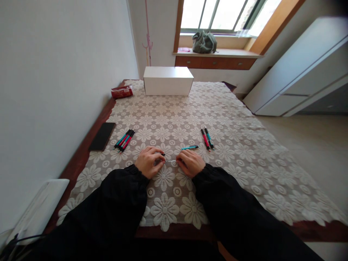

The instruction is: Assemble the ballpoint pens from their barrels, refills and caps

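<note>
A thin rod [171, 161] runs left to right between the hands, near both alike, its ends pinched in the left hand's [148, 160] and right hand's [190, 162] fingers; a turquoise pen [190, 147] lies just beyond the right

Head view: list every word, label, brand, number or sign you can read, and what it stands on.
No text can be read.
Red packet: pale printed markings, too small and blurred to read.
Pens: any print is too small to make out.
White box: no lettering visible on the faces shown.
</note>
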{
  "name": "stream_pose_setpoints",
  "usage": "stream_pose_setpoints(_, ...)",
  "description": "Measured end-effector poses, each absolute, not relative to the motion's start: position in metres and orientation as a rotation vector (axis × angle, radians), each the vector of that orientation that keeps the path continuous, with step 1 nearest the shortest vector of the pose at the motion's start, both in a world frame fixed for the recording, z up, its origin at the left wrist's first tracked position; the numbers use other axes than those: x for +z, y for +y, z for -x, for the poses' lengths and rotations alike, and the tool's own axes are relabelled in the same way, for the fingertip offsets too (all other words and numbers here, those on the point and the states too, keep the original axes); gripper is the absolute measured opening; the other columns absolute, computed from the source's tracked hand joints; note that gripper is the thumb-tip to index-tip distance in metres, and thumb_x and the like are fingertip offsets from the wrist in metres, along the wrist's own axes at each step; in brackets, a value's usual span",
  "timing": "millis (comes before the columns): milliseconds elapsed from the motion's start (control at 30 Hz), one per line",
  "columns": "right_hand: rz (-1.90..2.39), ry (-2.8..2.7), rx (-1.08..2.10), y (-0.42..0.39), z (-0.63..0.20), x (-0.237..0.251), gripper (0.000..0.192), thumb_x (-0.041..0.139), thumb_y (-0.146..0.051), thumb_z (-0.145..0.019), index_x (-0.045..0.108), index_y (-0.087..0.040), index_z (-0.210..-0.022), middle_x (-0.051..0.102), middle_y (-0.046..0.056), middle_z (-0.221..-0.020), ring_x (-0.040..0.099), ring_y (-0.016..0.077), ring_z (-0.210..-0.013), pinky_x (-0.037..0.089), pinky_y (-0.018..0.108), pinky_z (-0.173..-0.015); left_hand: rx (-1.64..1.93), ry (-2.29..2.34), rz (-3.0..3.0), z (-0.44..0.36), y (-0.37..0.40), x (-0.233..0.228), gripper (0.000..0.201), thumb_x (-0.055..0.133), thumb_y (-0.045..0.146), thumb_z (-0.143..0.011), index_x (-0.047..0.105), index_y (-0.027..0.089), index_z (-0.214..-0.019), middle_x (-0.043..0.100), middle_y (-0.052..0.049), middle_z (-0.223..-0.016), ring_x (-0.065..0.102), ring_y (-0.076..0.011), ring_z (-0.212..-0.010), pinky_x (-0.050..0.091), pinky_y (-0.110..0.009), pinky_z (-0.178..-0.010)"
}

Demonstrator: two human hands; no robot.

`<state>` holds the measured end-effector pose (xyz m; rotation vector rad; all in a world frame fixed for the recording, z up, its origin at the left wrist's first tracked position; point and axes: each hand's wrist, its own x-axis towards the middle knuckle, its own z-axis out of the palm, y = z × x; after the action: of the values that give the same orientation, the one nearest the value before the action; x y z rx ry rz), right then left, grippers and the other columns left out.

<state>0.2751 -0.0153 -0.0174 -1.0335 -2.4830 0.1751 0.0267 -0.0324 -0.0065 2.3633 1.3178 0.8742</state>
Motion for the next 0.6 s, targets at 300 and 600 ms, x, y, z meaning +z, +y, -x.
stream_pose_setpoints(300,0.976,-2.446,0.210,-0.017,-0.272,-0.023,0.017,0.045,-0.022,-0.101,0.059,-0.021,-0.091,0.065,0.006,-0.084,0.060,0.0205,-0.082,0.046,0.032,-0.077,0.937,1.272,-2.362,-0.028,-0.033,-0.004,0.006,0.071,0.021,-0.087,0.076,0.026,-0.086,0.074,-0.003,-0.108,0.062,-0.0254,-0.111,0.051,-0.047,-0.101)
stream_pose_setpoints(600,0.913,-2.502,0.195,-0.017,-0.272,-0.031,0.025,0.042,-0.027,-0.104,0.064,-0.021,-0.096,0.069,0.006,-0.086,0.064,0.0184,-0.080,0.047,0.030,-0.077,0.945,1.212,-2.399,-0.029,-0.033,-0.004,0.007,0.069,0.023,-0.089,0.075,0.026,-0.088,0.074,-0.004,-0.108,0.061,-0.0245,-0.114,0.050,-0.046,-0.105)
